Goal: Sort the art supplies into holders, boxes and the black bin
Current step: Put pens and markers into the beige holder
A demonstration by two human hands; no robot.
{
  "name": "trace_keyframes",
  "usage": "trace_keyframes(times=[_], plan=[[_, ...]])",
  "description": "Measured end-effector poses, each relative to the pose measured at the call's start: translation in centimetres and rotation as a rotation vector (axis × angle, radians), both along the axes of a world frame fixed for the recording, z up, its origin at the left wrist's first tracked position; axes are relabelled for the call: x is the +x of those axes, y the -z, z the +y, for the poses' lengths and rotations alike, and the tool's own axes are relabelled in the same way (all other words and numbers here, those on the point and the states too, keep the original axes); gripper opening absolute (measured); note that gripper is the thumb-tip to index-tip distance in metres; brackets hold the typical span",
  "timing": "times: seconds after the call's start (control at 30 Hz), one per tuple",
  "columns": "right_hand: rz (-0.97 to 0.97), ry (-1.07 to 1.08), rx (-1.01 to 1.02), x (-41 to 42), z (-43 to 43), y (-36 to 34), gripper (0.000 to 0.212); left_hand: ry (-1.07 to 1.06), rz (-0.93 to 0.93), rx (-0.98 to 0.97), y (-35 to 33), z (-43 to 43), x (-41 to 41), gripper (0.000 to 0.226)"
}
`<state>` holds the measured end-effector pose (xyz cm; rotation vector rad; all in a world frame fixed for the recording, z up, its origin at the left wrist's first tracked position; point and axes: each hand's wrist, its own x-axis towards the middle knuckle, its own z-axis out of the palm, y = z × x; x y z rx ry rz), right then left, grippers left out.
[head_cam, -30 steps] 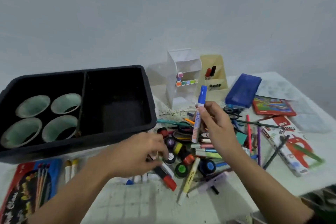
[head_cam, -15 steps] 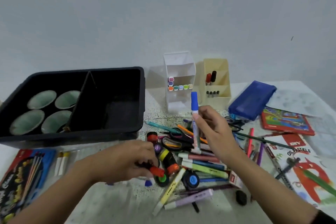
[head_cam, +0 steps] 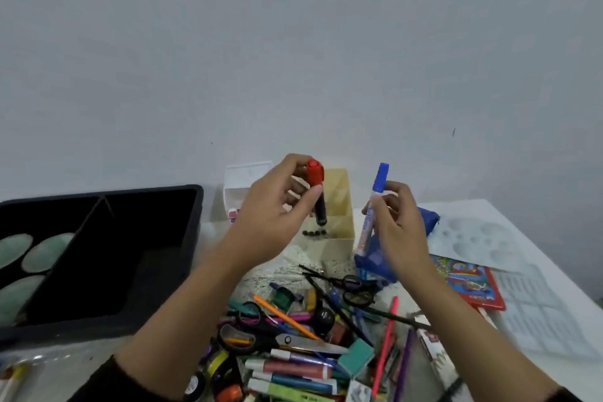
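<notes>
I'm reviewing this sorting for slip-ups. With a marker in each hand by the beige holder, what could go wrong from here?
The left hand holds the red-capped marker by fingertips at the beige holder; it could miss a compartment or knock the holder. The right hand pinches the blue-capped marker lightly, so it might drop into the pile. Scissors lie in that pile, blade exposed; a careless reach could catch it.
</notes>
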<state>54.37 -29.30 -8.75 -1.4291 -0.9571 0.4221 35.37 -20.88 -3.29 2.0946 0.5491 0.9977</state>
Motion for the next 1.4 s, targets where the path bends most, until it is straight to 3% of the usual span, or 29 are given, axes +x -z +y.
trace_keyframes(times=[0.23, 0.47, 0.6, 0.67, 1.0, 1.1, 1.2, 1.3, 1.4], plan=[[-0.036, 0.048, 0.043, 3.5, 2.8, 0.3, 0.017, -0.045, 0.154, 0.175, 0.8, 3.2, 5.9, 0.01], [-0.417, -0.103, -0.091, 4.5, 5.7, 2.5, 0.013, -0.111, 0.606, 0.415, 3.7, 6.8, 7.8, 0.011], [-0.753, -0.102, -0.187, 4.9, 6.9, 3.6, 0.014, -0.093, 0.733, 0.398, 4.7, 7.5, 8.7, 0.012], [-0.82, -0.115, -0.216, 5.2, 7.2, 4.0, 0.015, -0.109, 0.773, 0.384, 5.1, 7.6, 8.9, 0.013], [-0.862, -0.153, -0.368, 6.0, 7.1, 5.4, 0.021, -0.121, 0.805, 0.308, 5.8, 7.0, 9.4, 0.02], [-0.723, -0.117, -0.22, 5.6, 5.4, 5.2, 0.028, -0.098, 0.777, 0.299, 5.1, 6.3, 8.9, 0.027], [-0.652, -0.075, -0.091, 5.2, 2.0, 5.0, 0.012, -0.108, 0.659, 0.322, 4.2, 4.7, 7.5, 0.039], [-0.783, -0.284, -0.251, 5.1, -1.5, 5.9, 0.011, -0.087, 0.499, 0.369, 3.4, 2.7, 5.1, 0.025], [-1.053, -0.443, -0.457, 5.1, -3.4, 7.4, 0.038, -0.109, 0.461, 0.423, 2.7, 1.3, 2.7, 0.017]])
